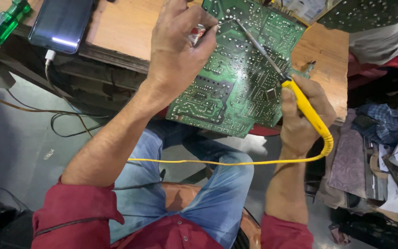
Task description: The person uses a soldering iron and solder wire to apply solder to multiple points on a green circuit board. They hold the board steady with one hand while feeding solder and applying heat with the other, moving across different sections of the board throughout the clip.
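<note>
The left hand [176,50] hides the circuit board [236,78] beneath it.

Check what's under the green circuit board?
The circuit board overhangs the wooden table edge; below its lower part sit the person's jeans and a red strip. The table under its upper part is covered, as is the board's other face.

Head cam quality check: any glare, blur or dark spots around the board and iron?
Head view: glare patch on the green circuit board beside the soldering iron shaft; a bright streak reflects off the phone screen; floor and right-side clutter sit in shadow; both hands, left hand and right hand, look sharp.
</note>
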Tool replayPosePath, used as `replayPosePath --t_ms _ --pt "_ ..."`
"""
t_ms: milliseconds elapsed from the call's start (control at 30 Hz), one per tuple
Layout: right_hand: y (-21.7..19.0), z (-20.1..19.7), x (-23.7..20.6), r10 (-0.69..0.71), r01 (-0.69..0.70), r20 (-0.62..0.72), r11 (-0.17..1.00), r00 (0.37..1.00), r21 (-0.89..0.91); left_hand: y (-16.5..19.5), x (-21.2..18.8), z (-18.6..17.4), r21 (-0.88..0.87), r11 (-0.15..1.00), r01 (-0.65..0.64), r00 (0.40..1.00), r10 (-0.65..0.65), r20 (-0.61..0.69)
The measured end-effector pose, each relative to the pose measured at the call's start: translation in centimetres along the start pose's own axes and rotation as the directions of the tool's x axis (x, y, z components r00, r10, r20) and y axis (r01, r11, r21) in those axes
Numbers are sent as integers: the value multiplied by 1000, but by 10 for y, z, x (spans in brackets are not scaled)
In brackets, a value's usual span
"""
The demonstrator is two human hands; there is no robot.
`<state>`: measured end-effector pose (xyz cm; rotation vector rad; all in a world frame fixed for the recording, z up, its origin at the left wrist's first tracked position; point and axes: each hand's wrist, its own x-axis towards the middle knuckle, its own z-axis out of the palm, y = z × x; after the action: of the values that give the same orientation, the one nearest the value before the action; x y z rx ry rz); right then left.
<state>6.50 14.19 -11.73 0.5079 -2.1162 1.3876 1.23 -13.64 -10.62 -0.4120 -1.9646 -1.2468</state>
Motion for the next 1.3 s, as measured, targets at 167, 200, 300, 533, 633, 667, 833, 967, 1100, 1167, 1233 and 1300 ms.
replayPosePath --t_ms 167,200,300,533,633,667,833,967,1100,1167,1233,1300 --pt "-15 -1 3 -41 43 43 998 998 -36 1 0 0 -9 1000 2 1000 -2 4" --pt "-17 0 4 -46 48 46 998 998 -28 1 0 0 -11 1000 -7 1000 7 2" --pt "-26 0 6 -86 90 73 994 994 -59 2 1 2 -22 1000 0 1000 0 -4" --pt "-48 -7 18 -163 209 198 948 966 -238 1 0 2 -4 1000 16 1000 -16 10" --pt "-58 -5 27 -182 234 223 944 958 -233 1 0 2 7 1000 21 1000 -21 8" --pt "-62 -5 29 -179 231 226 946 957 -229 0 0 2 13 1000 22 1000 -22 6" --pt "-73 -4 37 -225 295 259 915 939 -276 0 -1 2 13 1000 2 1000 -2 -2" --pt "-66 -11 40 -185 247 249 937 951 -246 0 -1 2 14 1000 -3 1000 3 1" --pt "-51 -20 44 -64 112 246 976 967 -186 0 -1 2 -1 1000 12 1000 -12 7" --pt "-42 -22 46 1 21 228 995 974 -96 0 -1 1 23 1000 -1 1000 1 -6" --pt "-32 -22 50 81 -92 192 995 978 46 0 -1 2 32 999 -3 1000 3 -11" --pt "-26 -24 52 46 -61 219 996 975 66 0 0 2 28 1000 3 1000 -3 -9"
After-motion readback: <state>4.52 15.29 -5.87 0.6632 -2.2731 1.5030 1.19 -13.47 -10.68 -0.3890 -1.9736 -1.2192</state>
